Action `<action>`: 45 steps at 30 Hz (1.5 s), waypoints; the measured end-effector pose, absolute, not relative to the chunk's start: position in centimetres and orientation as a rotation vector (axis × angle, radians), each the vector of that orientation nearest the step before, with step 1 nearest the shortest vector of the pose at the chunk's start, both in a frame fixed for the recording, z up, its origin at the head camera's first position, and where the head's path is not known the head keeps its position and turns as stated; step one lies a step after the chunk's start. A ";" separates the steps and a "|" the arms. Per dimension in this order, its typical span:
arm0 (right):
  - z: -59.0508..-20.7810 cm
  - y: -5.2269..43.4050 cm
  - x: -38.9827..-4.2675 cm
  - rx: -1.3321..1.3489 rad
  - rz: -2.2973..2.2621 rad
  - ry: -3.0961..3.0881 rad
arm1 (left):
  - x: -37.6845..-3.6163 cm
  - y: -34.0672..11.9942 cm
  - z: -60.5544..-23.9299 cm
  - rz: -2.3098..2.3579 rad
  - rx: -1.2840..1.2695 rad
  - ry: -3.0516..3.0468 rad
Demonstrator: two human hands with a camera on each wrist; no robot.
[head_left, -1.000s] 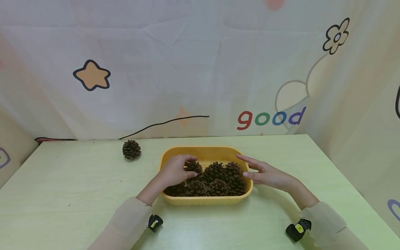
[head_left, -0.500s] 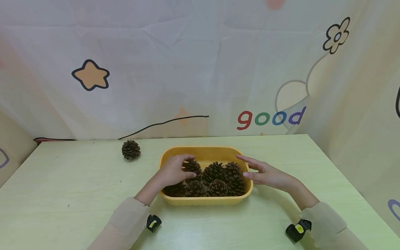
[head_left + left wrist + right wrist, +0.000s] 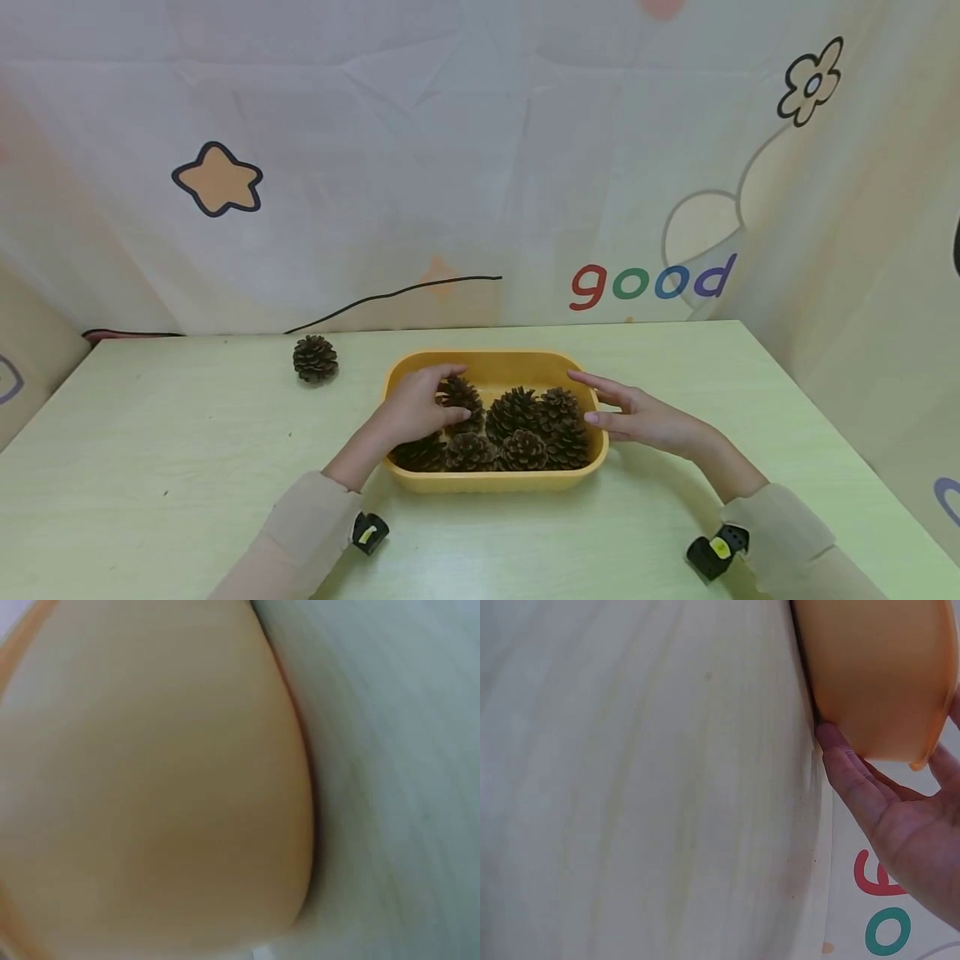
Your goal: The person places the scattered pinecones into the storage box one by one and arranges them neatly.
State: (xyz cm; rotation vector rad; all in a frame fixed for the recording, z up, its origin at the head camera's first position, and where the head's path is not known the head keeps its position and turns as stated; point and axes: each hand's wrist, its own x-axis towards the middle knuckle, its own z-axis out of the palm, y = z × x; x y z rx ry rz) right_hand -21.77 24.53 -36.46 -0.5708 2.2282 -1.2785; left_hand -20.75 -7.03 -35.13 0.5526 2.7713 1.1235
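A yellow plastic tub (image 3: 495,481) stands mid-table and holds several brown pine cones (image 3: 525,429). My left hand (image 3: 420,407) reaches into the tub's left end, fingers curled round one pine cone (image 3: 459,398). My right hand (image 3: 637,414) lies with straight fingers against the tub's right rim. In the right wrist view the right hand's fingers (image 3: 855,784) touch the tub's outer wall (image 3: 877,675). The left wrist view is filled by the blurred tub wall (image 3: 150,795) and the table (image 3: 405,750).
One more pine cone (image 3: 315,359) sits alone on the pale green table (image 3: 150,467), back left of the tub. A printed curtain (image 3: 480,167) closes off the table's far edge and both sides.
The left hand's fingers have closed further round the pine cone and lifted it slightly in the tub. The right hand has stayed at the rim.
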 end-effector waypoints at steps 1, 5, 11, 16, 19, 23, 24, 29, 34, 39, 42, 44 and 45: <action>-36.4 24.5 -21.8 -0.572 -1.279 2.227 | -20.7 -7.1 -35.0 1.127 0.557 2.775; -36.3 24.6 -21.8 -0.575 -1.278 2.235 | -20.7 -7.6 -34.6 1.177 0.572 2.789; -36.2 24.6 -21.9 -0.570 -1.270 2.244 | -20.7 -8.8 -34.1 1.270 0.617 2.814; -36.2 24.5 -22.1 -0.573 -1.259 2.254 | -20.6 -10.1 -33.7 1.326 0.628 2.862; -36.2 24.4 -22.1 -0.581 -1.258 2.256 | -20.6 -11.0 -33.5 1.362 0.611 2.884; -36.0 24.4 -22.0 -0.579 -1.261 2.250 | -20.7 -12.1 -33.4 1.409 0.582 2.889; -36.0 24.4 -22.0 -0.577 -1.260 2.250 | -20.7 -12.4 -33.3 1.422 0.579 2.891; -36.1 24.4 -22.0 -0.575 -1.261 2.252 | -20.9 -13.9 -33.3 1.458 0.523 2.921; -36.2 24.5 -22.0 -0.575 -1.265 2.250 | -20.9 -15.5 -33.4 1.476 0.474 2.964; -36.4 24.7 -21.9 -0.570 -1.264 2.250 | -21.0 -17.0 -33.6 1.505 0.388 2.994; -36.5 24.7 -21.8 -0.565 -1.261 2.254 | -21.0 -17.9 -33.6 1.524 0.348 3.007; -36.5 24.7 -21.8 -0.560 -1.263 2.253 | -21.0 -18.5 -33.6 1.526 0.324 3.021; -36.5 24.6 -21.8 -0.559 -1.264 2.253 | -21.0 -18.7 -33.6 1.529 0.308 3.028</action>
